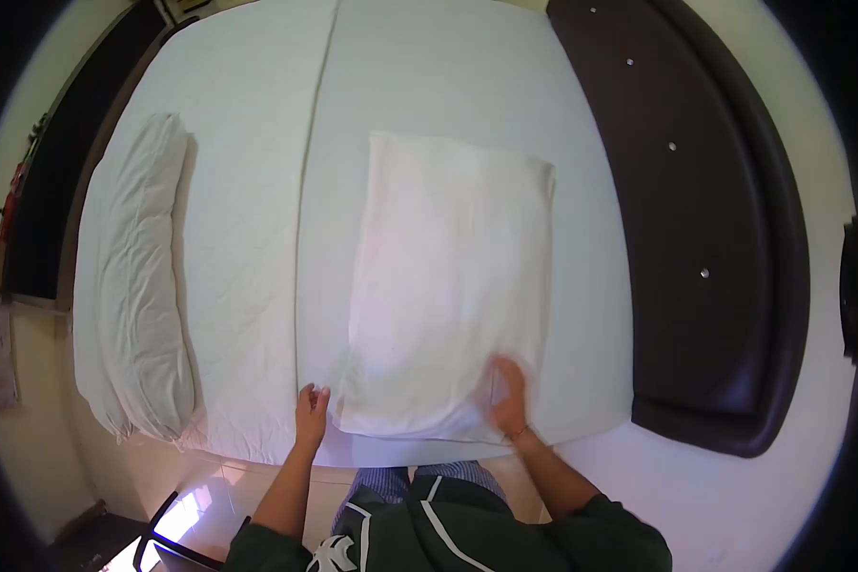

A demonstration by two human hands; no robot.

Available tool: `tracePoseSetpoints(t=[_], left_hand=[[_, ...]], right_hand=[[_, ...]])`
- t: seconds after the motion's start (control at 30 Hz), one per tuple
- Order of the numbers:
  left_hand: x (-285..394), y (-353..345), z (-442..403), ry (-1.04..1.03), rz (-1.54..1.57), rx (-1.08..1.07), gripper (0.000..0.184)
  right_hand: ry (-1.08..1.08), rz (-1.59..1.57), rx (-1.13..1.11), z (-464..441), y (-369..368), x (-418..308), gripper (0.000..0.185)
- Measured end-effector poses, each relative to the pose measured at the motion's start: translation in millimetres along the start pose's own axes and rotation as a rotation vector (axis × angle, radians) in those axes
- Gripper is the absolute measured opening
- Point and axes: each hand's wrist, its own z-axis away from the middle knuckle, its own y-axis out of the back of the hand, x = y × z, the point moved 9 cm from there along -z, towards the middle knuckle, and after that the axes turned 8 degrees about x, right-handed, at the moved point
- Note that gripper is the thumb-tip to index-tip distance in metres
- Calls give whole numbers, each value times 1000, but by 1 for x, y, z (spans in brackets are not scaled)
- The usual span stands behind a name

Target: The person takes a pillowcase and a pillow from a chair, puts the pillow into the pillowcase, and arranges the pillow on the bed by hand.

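A flat white pillowcase (448, 276) lies spread on the bed, its near edge close to the mattress's front side. My left hand (312, 415) is just left of the pillowcase's near left corner, its fingers loosely bent and apart, with nothing in them. Over the near right corner is my right hand (507, 396), smeared by motion. Whether its fingers touch or grip the cloth, I cannot tell.
A long, wrinkled white pillow (148, 286) lies along the bed's left side. A folded-back white cover (243, 238) reaches up to the pale sheet (329, 191). The dark padded headboard (686, 210) stands on the right, and a chair (167, 534) is at the lower left.
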Motion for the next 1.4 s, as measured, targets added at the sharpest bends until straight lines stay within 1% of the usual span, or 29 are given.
tracePoseSetpoints(t=[0.03,0.07,0.1,0.13,0.2,0.23,0.27,0.3,0.33,0.37,0.4,0.43,0.47,0.5,0.53,0.6,0.67,0.77,0.83,0.97,1.0,1.03,1.1,1.13,1.17,1.2,1.3,1.37,1.4], left_hand=[[-16,-20,-14,48,16,-74,60],[-22,-35,-23,90,31,-147,66],[-13,-48,-26,130,8,-187,70],[-2,-62,-23,173,-18,-223,74],[-6,-80,-21,263,-46,-306,87],[7,-83,-11,270,-47,-344,89],[20,-87,1,275,-51,-387,91],[34,-91,11,277,-54,-432,93],[15,-100,2,249,16,-449,102],[21,-97,6,286,-71,-475,104],[34,-89,14,322,-156,-496,105],[46,-81,21,355,-241,-514,107],[59,-80,28,393,-188,-513,105],[73,-78,33,396,-240,-563,101],[91,-78,38,398,-293,-614,97],[134,-80,56,326,-215,-708,87],[189,-77,76,178,41,-791,77],[260,-64,82,84,297,-789,68],[331,-46,107,3,446,-775,62],[434,-33,140,-136,606,-772,52],[463,-42,145,-188,627,-769,48],[482,-53,143,-177,604,-760,46],[519,-79,139,-148,561,-734,42],[539,-95,132,-182,584,-753,40],[556,-115,119,-123,677,-732,32],[577,-132,110,-146,686,-702,32],[634,-184,85,-259,723,-673,35],[670,-219,74,-342,755,-664,37],[686,-232,74,-377,768,-653,39]], right_hand=[[-284,93,260,-3,31,78,52],[-502,223,375,-6,63,116,51],[-864,-14,355,13,66,169,63],[-1172,-173,182,52,44,228,83],[-1311,-330,-66,72,26,226,94],[-1371,-410,-195,81,20,213,100],[-1482,-567,-219,95,13,197,105],[-1449,-585,-205,103,11,194,106],[-1408,-599,-192,115,6,197,106],[-1362,-609,-184,122,5,197,107],[-1325,-933,-170,117,1,174,99],[-1293,-980,-191,111,1,160,93],[-1262,-1028,-210,107,1,145,88],[-1235,-1075,-224,104,4,122,83],[-1187,-904,-230,88,23,93,70],[-1173,-941,-200,73,36,86,67],[-1170,-906,-138,48,63,77,64],[-1045,-989,-123,-19,139,11,68],[-893,-1018,-57,-64,191,-26,61],[-761,-1062,9,-141,272,-82,47],[-719,-1037,19,-166,293,-85,45],[-676,-1009,30,-190,308,-85,44],[-647,-1039,-38,-242,321,-50,36],[-627,-1033,-39,-270,328,-39,34],[-610,-1029,-39,-298,335,-29,32],[-524,-1036,-36,-325,340,-37,28],[-423,-1127,-96,-410,346,11,27],[-355,-1133,-62,-448,366,20,25],[-314,-1043,14,-467,379,32,22]])
